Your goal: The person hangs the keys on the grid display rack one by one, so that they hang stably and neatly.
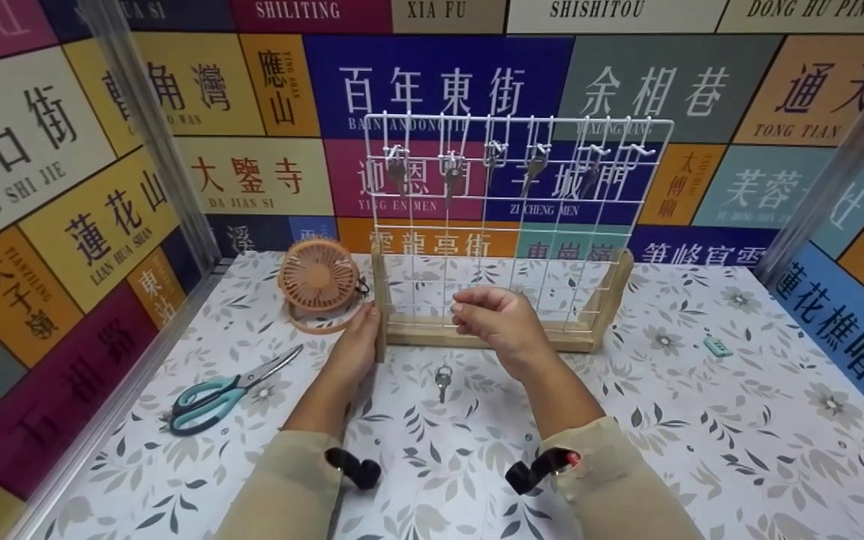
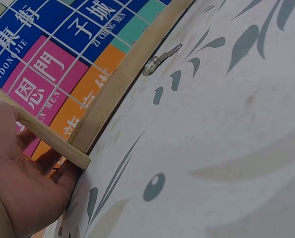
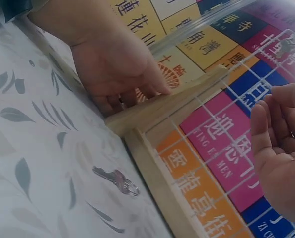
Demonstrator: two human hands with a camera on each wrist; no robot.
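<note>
My left hand (image 1: pixel 355 346) grips the left wooden post (image 1: pixel 380 307) of a white wire grid rack (image 1: pixel 507 118), near its foot. In the left wrist view, thumb and fingers lie on either side of that post (image 2: pixel 53 140). In front of the grid, my right hand (image 1: pixel 503 330) is raised with curled fingers, thumb close to the index; nothing shows between them. A key with a small ring (image 1: pixel 443 383) lies on the table before the rack's wooden base (image 1: pixel 477 342). Several keys, one of them a hanging key (image 1: pixel 454 178), are on the rack's upper hooks; the rightmost hook (image 1: pixel 638 151) bears none.
An orange fan (image 1: pixel 318 276) stands left of the rack. Teal-handled scissors (image 1: pixel 211 401) lie at the left of the patterned tablecloth (image 1: pixel 417 480). A small teal item (image 1: pixel 718 346) lies at the right. Sign-covered panels (image 1: pixel 252 172) close off the back and sides.
</note>
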